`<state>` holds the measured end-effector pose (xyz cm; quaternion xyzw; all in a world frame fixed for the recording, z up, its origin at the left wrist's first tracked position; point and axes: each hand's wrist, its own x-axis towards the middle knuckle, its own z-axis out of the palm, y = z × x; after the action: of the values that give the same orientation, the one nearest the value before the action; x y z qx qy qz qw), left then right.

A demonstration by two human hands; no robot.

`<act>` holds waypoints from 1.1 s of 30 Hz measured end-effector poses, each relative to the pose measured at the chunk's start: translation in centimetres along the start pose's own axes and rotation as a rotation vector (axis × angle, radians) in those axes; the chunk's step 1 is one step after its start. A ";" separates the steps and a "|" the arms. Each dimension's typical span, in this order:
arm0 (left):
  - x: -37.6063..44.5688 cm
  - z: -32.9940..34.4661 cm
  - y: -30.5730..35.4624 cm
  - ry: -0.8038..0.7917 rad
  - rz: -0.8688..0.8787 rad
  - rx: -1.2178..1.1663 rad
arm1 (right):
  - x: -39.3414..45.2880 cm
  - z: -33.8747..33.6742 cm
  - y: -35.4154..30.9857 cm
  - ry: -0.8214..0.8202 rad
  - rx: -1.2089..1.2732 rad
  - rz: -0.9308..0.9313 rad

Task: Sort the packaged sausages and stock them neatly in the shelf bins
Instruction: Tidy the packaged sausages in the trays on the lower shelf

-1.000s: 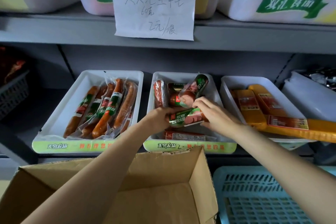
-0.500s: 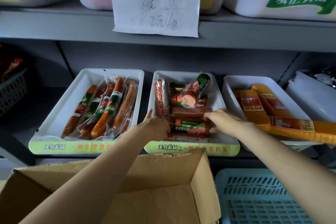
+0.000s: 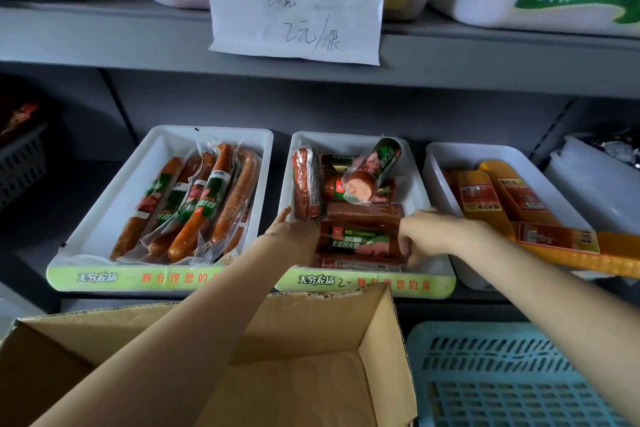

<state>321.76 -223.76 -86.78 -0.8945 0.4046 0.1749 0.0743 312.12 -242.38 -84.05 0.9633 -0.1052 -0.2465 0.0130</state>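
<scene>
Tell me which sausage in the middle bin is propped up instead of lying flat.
The green-labelled sausage at the back of the middle bin: it leans tilted on the others, which lie flat.

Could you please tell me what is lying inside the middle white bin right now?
The middle white bin holds stacked red ham sausages, one tilted on top; both hands cover the stack's ends.

The sausage pack point(image 3: 358, 242), a second ago lifted between both hands above the middle bin point(image 3: 426, 184), now lies flat in its front rows, the left hand point(image 3: 294, 230) at one end and the right hand point(image 3: 424, 234) gripping the other.
</scene>
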 end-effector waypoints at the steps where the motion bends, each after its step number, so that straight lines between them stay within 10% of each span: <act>1: 0.1 0.0 0.1 0.017 -0.007 -0.008 | 0.1 0.2 0.0 -0.024 -0.026 -0.007; 8: 1.3 -0.8 -0.5 0.118 -0.078 -0.093 | -0.7 0.6 1.2 0.111 0.063 -0.022; 16: -1.3 -4.4 -1.3 0.254 -0.134 -1.405 | -2.7 -2.2 2.4 0.436 1.216 0.125; 23: -3.0 -3.6 -2.3 0.427 -0.064 -1.496 | -4.1 -2.2 1.3 0.155 1.675 -0.011; 33: -3.5 -6.3 -1.1 0.583 0.147 -1.496 | -4.3 -3.1 -2.6 -0.271 1.645 -0.303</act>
<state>322.10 -222.34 -79.61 -0.6881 0.2413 0.1636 -0.6645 310.43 -238.98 -79.54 0.6319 -0.1213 -0.2038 -0.7379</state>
